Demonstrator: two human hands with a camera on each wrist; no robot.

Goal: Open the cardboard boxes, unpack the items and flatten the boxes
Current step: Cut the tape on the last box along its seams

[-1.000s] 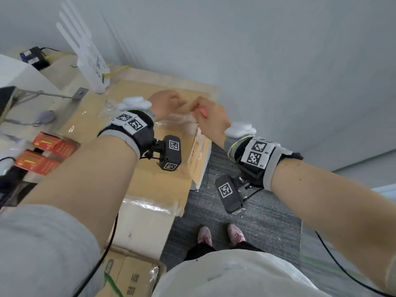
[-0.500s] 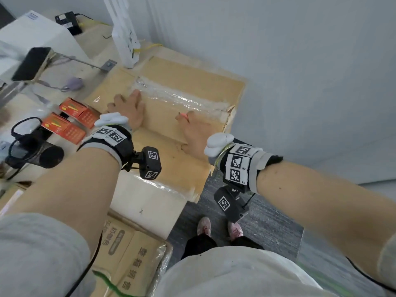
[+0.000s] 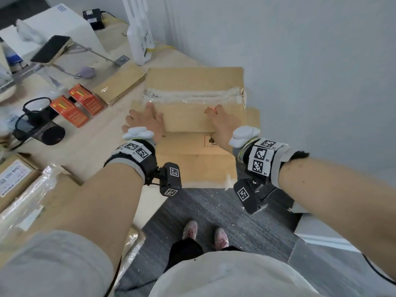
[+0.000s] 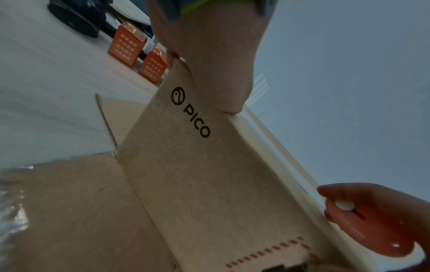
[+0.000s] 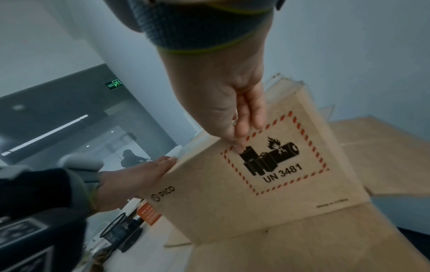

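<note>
— Cardboard box [image 3: 194, 116] is lying collapsed at the table's [image 3: 85, 146] right end, near the wall; a strip of clear tape [image 3: 192, 95] is crossing its upper panel.

— And the hands?

— The left hand [image 3: 145, 122] is pressing on the panel's left edge, fingers spread and straight. The right hand [image 3: 222, 123] is pressing on the right part while pinching a small orange cutter [image 4: 363, 226].

— Is the blade out?

— I cannot tell, the view is too blurred. Two orange cartons [image 3: 79, 103] are standing to the left, apart from the box.
</note>
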